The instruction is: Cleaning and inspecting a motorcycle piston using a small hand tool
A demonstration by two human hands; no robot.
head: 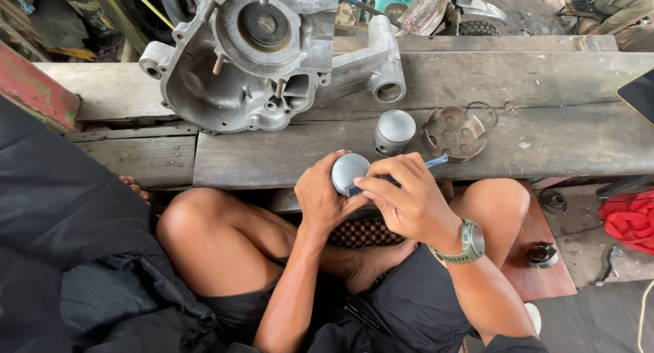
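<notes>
the left hand (320,200) is wrapped around a round grey metal cup (349,172), with the fingers curled tight on its side. the cup is held up over the person's lap, just in front of the edge of the wooden bench (545,135). the right hand (402,196) is pinched shut on a thin blue tool (436,161), and the tool lies across the rim of the cup. the tip of the tool is hidden by the fingers. a green watch (469,242) sits on the right wrist.

on the bench, just past the hands, stands a second metal cup (394,131). beside it lies a round rusty plate with holes (454,133). a big grey engine case (259,53) lies farther back on the bench. a red cloth (630,220) lies on the floor at the right. a small dark round part (543,255) sits on a red board near the right knee.
</notes>
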